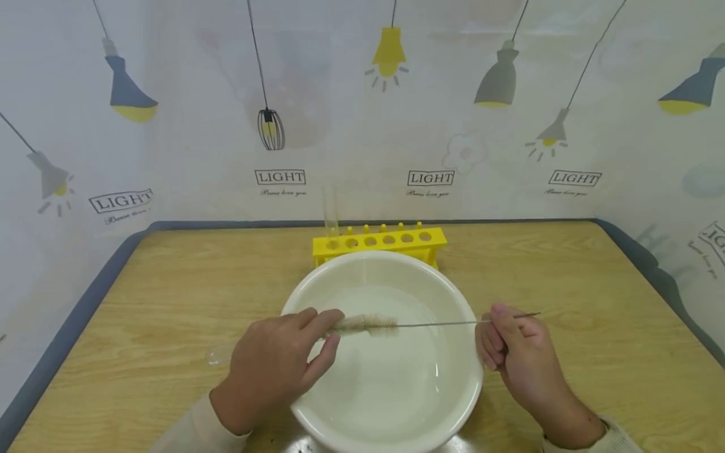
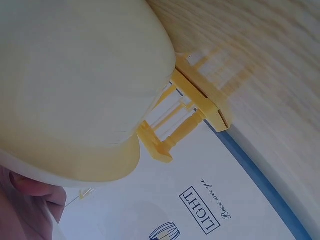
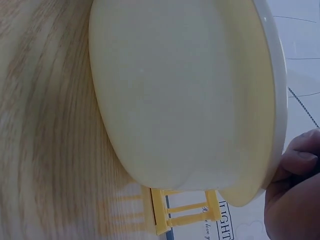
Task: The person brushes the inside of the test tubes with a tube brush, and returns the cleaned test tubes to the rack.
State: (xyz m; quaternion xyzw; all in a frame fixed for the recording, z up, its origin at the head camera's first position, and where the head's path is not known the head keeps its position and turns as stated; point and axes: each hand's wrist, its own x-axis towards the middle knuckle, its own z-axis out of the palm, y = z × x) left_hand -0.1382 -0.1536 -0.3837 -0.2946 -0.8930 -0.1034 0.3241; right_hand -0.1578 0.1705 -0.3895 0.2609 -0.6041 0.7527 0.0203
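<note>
Over the white basin, my left hand holds a clear test tube between thumb and fingers. A rounded clear end shows left of that hand; the hand hides the tube's middle. A test tube brush lies level across the basin, its front bristles pressed narrow inside the tube and the rest fanned out at the mouth. My right hand pinches the twisted wire handle by the basin's right rim. In the right wrist view, fingers curl beside the rim; in the left wrist view, fingers show below it.
Behind the basin stands a yellow test tube rack, with an upright clear test tube in its leftmost hole. The wooden table ends at a wall sheet printed with lamps.
</note>
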